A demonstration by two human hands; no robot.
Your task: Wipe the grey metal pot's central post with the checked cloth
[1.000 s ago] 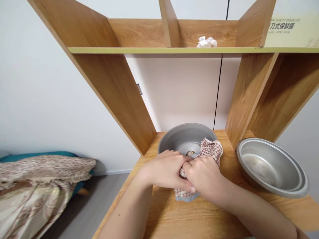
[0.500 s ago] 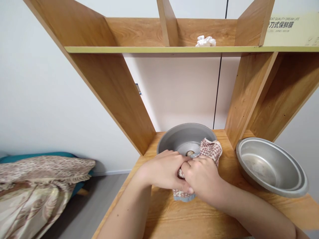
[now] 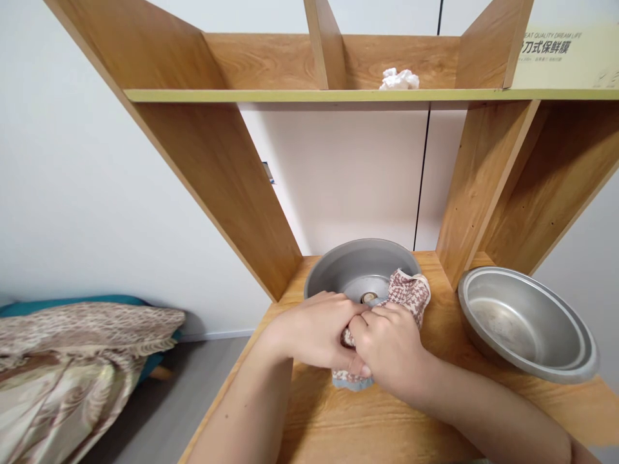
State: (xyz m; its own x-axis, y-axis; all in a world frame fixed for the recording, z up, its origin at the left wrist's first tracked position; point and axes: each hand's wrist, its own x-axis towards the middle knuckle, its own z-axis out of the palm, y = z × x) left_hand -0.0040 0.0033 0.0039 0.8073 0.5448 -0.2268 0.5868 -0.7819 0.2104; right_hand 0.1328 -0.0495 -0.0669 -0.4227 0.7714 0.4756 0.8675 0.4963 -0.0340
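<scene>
A brown-and-white patterned cloth [image 3: 409,291] with a pale edge is bunched across the near rim of a round grey vessel [image 3: 355,261]. My left hand [image 3: 319,328] is closed round the cloth from the left. My right hand [image 3: 389,345] grips it from the right, and the hands press against each other. One end of the cloth spreads up over the right rim, while the other hangs below my hands. A small round metal part [image 3: 369,298] shows on the vessel's floor. My hands hide the near rim and the middle of the cloth.
Right of the vessel, a silver metal bowl [image 3: 512,322] rests on the wooden desktop [image 3: 348,425]. Wooden side panels [image 3: 222,180] and a shelf [image 3: 290,96] frame the space above. Crumpled white tissue [image 3: 399,79] and a printed box [image 3: 570,61] sit on the shelf.
Both hands have shifted very slightly left with the cloth, and its lower end has moved a little left and up. The grip is the same.
</scene>
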